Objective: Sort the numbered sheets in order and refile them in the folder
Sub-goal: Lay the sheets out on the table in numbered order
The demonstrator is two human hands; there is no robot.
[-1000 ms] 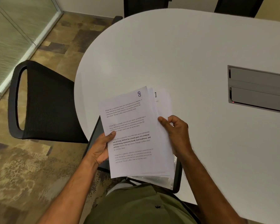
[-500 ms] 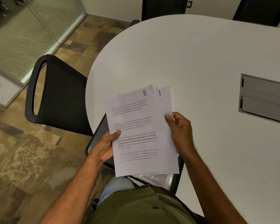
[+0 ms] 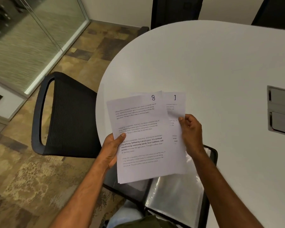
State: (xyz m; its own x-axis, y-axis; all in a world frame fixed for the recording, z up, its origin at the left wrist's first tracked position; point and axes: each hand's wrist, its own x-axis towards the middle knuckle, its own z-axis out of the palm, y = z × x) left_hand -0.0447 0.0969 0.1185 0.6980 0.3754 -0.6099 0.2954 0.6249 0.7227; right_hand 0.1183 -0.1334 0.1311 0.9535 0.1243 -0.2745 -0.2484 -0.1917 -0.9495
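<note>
Sorting underway: my left hand [image 3: 113, 149] grips the sheets [image 3: 143, 139], page 8 on top, while my right hand [image 3: 190, 130] pinches page 1 [image 3: 174, 100], above the open folder [image 3: 176, 193] at the worktop [image 3: 204, 66] edge. Next, I'd pull page 1 out to lead.

Desk [image 3: 204, 66]: white, rounded end, grey hatch [image 3: 281, 111] at 3 o'clock. Chair [image 3: 67, 116]: black mesh, 9 o'clock, beside the desk. Floor [image 3: 31, 175]: mottled brown carpet tiles. Glass partition [image 3: 28, 40] at 10 o'clock. White wall [image 3: 115, 9] and dark chair backs at 12 o'clock.
</note>
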